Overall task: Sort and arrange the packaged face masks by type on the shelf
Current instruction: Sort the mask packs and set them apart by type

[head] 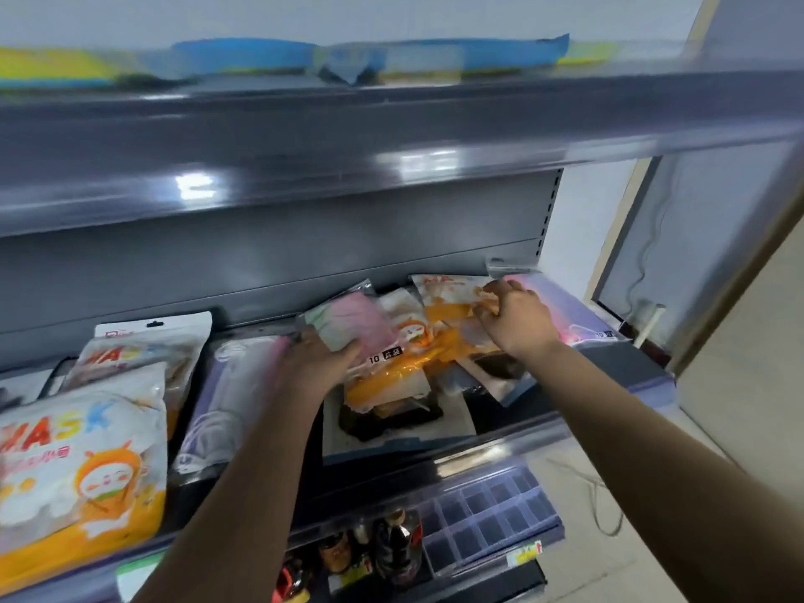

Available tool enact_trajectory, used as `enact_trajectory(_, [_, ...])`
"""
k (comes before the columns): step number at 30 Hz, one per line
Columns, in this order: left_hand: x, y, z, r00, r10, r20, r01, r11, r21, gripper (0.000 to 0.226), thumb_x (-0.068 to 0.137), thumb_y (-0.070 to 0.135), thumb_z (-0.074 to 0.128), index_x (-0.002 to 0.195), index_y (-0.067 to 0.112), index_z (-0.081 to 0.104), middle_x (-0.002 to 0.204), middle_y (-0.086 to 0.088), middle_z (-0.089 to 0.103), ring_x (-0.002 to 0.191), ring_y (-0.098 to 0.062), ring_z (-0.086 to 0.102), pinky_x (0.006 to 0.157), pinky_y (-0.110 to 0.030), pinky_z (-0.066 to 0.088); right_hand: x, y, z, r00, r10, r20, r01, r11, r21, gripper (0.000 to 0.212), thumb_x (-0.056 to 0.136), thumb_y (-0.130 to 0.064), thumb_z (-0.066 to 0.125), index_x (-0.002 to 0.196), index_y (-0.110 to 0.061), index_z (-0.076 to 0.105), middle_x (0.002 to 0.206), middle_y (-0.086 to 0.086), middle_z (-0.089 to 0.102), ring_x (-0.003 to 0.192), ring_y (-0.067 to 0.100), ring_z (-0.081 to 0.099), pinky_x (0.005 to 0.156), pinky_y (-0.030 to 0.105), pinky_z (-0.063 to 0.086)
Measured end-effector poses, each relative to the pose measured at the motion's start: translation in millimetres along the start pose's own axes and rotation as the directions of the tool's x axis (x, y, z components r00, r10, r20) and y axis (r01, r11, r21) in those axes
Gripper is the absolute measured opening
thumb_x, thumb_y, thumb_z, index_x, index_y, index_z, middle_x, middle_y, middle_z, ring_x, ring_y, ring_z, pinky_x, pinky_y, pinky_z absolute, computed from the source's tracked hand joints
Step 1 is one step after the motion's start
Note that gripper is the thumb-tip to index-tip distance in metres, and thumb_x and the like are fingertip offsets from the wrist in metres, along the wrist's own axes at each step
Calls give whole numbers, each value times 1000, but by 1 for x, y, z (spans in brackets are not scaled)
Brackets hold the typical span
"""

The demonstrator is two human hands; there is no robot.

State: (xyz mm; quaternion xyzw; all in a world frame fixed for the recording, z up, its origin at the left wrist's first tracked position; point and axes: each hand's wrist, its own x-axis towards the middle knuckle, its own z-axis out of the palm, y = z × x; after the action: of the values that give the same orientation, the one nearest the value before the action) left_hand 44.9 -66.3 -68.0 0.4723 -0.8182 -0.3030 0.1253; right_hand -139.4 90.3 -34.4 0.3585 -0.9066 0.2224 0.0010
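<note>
A loose heap of mask packs lies on the middle shelf (587, 437). My left hand (319, 361) grips a pink mask pack (354, 319) at its lower edge. My right hand (515, 317) pinches an orange-and-white cartoon mask pack (443, 293) near the heap's back. Black mask packs (391, 422) lie under the orange ones. A pale purple pack (561, 309) sits at the far right. To the left stand orange cartoon "MASK" packs (82, 467) and a stack of white mask packs (226, 398).
The upper shelf (391, 119) overhangs the work area and carries blue and yellow packs (243, 58). Bottles (396, 550) stand on the shelf below, beside a clear divider tray (491, 511). A wall and floor with a cable lie to the right.
</note>
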Motion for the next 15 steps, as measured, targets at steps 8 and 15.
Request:
enact_trajectory(8, [16,5,12,991,-44,-128,5,956,-295,44,77,27,74,115,13,57,105,-7,66,102,-26,63,91,-37,48,52,29,11,974,129,187,-147,986,83,47,93,-42,46,127,-9,47,130,17,54,120,33,50,98,37,37])
enact_trajectory(15, [18,-1,15,966,-184,-181,114,933,-342,50,71,33,79,107,8,53,96,-1,62,83,-16,58,68,-23,38,72,41,16,989,110,97,-139,917,374,67,72,-32,79,127,-9,47,119,9,59,111,25,55,95,30,41])
